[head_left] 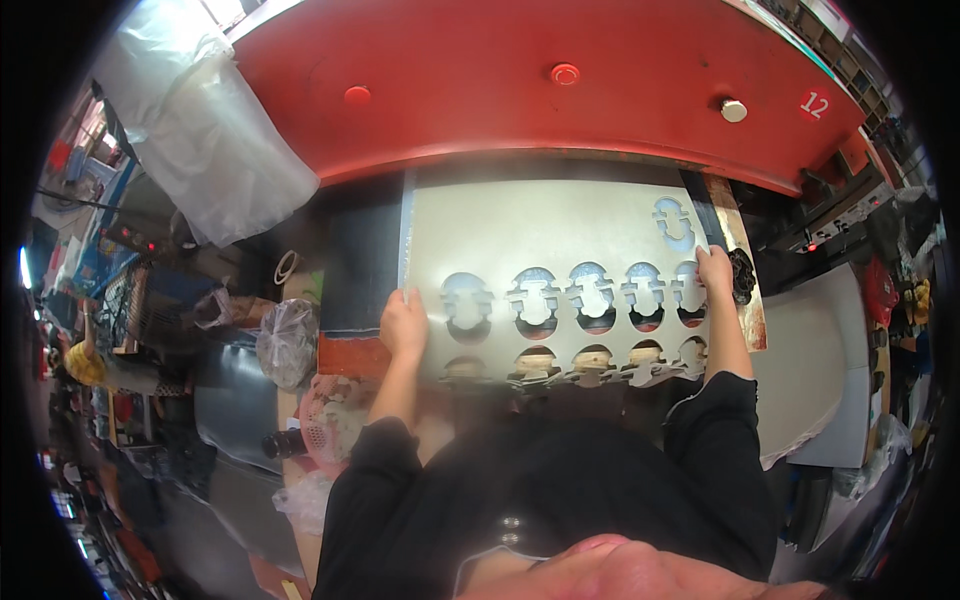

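Observation:
A pale, thin sheet (540, 220) lies on the machine's bed in front of me, its near edge cut ragged. Rows of cut-out shapes run across its near part, and a single cut-out (673, 222) sits near the far right corner. My left hand (402, 325) grips the sheet's left edge, with its fingers partly hidden. On the right edge my right hand (714, 270) is closed, thumb on top. Just beyond that hand is a small, dark openwork object (741, 275) of a kind I cannot make out.
A red machine beam (450, 90) with buttons and a knob spans the far side, above the bed. Clear plastic sheeting (215, 140) hangs at its left. A pink basket (322, 425) and a filled plastic bag (287, 343) stand left. Large pale sheets (810, 350) lie right.

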A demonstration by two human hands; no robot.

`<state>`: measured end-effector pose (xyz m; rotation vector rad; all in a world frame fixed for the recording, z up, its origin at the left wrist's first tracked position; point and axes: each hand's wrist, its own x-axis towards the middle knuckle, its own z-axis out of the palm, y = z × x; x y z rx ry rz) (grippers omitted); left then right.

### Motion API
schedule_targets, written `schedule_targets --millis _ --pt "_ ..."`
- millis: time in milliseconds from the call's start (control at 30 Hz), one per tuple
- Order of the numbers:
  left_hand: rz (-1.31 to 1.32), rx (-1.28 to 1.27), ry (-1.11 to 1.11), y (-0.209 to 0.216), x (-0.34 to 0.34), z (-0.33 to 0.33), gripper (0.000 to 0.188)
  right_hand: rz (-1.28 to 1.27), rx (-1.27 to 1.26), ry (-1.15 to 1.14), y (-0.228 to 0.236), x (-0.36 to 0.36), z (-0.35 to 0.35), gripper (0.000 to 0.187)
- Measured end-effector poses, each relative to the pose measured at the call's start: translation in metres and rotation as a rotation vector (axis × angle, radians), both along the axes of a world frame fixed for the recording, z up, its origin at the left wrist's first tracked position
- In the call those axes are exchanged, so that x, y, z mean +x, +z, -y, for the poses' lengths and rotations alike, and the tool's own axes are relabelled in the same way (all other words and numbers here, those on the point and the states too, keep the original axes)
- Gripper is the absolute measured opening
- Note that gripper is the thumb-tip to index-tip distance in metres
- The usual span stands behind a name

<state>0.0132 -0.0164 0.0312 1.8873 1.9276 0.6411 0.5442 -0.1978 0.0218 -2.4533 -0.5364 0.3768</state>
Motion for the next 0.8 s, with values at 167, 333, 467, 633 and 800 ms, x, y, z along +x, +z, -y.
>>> schedule_targets --millis 167,333,467,633,800 --pt "-0.258 -0.026 -0.082 0.010 0.002 0.011 0.049 -0.017 -0.108 -0.051 0.014 -0.005 0.003 0.041" --pt "-0.488 -0.089 -0.187 0.009 0.003 0.007 0.064 0.379 -0.395 -0.079 0.025 -0.035 0.010 0.044" --pt "-0.414 -0.045 -0.206 0.011 0.001 0.007 0.063 0.748 -0.120 0.091 0.019 -0.081 -0.004 0.038" --pt "-0.381 -0.227 -0.154 0.024 -0.004 0.023 0.070 0.599 0.326 0.651 0.008 -0.177 -0.054 0.033" --pt "-0.179 0.262 -0.039 0.003 -0.042 0.099 0.064 0.519 0.416 1.179 0.011 -0.253 -0.083 0.034"
